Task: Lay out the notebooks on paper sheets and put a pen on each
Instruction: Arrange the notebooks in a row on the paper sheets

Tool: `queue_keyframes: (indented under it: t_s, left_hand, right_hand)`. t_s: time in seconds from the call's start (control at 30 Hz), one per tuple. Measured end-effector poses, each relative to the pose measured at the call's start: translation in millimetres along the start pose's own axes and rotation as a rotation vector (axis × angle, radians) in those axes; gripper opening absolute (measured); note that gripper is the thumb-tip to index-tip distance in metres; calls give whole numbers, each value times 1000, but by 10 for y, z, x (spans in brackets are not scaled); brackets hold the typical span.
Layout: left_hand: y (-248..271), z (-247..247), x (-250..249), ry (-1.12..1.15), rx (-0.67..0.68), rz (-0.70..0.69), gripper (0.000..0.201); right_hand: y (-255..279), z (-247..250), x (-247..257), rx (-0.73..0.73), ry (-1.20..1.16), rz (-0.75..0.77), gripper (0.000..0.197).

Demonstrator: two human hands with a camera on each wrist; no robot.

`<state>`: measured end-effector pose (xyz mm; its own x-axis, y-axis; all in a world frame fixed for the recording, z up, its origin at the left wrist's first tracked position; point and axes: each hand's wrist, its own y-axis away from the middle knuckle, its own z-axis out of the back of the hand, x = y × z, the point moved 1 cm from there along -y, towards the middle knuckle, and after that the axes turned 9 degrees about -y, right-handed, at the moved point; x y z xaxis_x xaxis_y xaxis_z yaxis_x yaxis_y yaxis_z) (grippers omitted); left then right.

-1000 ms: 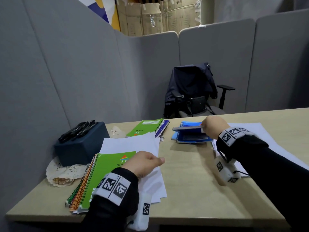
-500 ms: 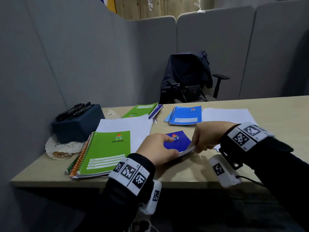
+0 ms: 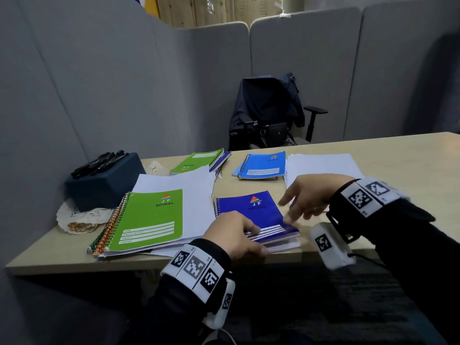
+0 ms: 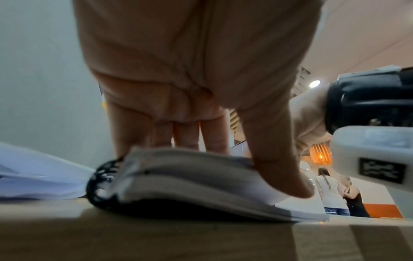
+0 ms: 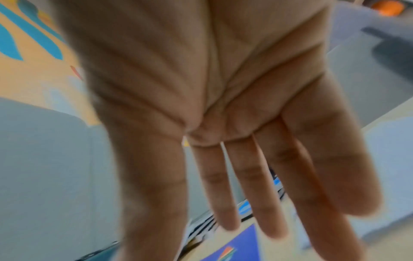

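A dark blue spiral notebook (image 3: pixel 249 212) lies at the table's front edge, its near side slightly raised. My left hand (image 3: pixel 236 235) holds that near edge, fingers on the cover and thumb (image 4: pixel 279 167) against the pages (image 4: pixel 190 174). Just above the notebook's right edge my right hand (image 3: pixel 303 202) hovers open with straight fingers (image 5: pixel 250 185), holding nothing. A green notebook (image 3: pixel 149 217) rests on a white paper sheet (image 3: pixel 191 180) to the left. Black pens (image 3: pixel 99 161) lie on a dark blue box (image 3: pixel 104 188). More paper sheets (image 3: pixel 321 165) are stacked at the right.
At the back lie a green notebook (image 3: pixel 199 160) over a purple one (image 3: pixel 222 160) and a light blue notebook (image 3: pixel 261 166). A doily (image 3: pixel 74 217) sits under the box. Grey partitions (image 3: pixel 99 83) enclose the desk; a chair with a jacket (image 3: pixel 268 113) stands behind.
The dark blue notebook came from the back stack to the front edge in my right hand. My left hand took its near edge, and my right hand has let go and opened.
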<state>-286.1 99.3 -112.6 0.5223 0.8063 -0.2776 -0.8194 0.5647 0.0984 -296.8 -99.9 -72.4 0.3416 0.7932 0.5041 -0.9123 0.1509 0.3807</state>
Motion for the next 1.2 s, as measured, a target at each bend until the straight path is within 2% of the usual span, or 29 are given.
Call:
queue_keyframes:
  t_s: [0.1,0.2,0.33,0.4,0.47,0.57,0.7,0.9,0.93,1.0,1.1,1.2]
  left_hand:
    - [-13,8,27,42,-18,-16,58]
    - [-27,-12,74,134,-51,-12,48]
    - [-37,-21,94,249,-166,-49,12]
    - [-31,-10,98,249,-231,-46,11]
    - [-23,5,105,288,-262,-47,9]
    - [-32,30,122,320,-288,-48,9]
    - [-53,70,138,362,-301,-20,18]
    - [0,97,143,512,-348,36,26]
    - [6,104,145,543,-363,46,28]
    - [25,121,153,602,-398,67,28]
    - [51,146,155,649,-458,73,24]
    - [63,163,164,655,-510,86,20]
  right_hand:
    - [-144,241,-114,-327,80,-70,41]
    - [-303,313,-210,-404,172,-188,40]
    - [-675,301,-447,-355,243,-260,58]
    - [-733,280,-475,-260,241,-278,60]
    - [-713,287,-449,-226,269,-276,63]
    - [-763,334,-478,-231,268,-273,71]
    - [-682,293,-443,-209,360,-289,64]
    - [-1015,340,-636,-284,426,-265,78]
    - [-894,323,-545,-283,423,-260,76]
    - [-627,299,-408,-304,382,-267,51]
    - [-417,341,-353,-413,282,-283,19]
    - [-304,467,-340,-547,259,-265,21]
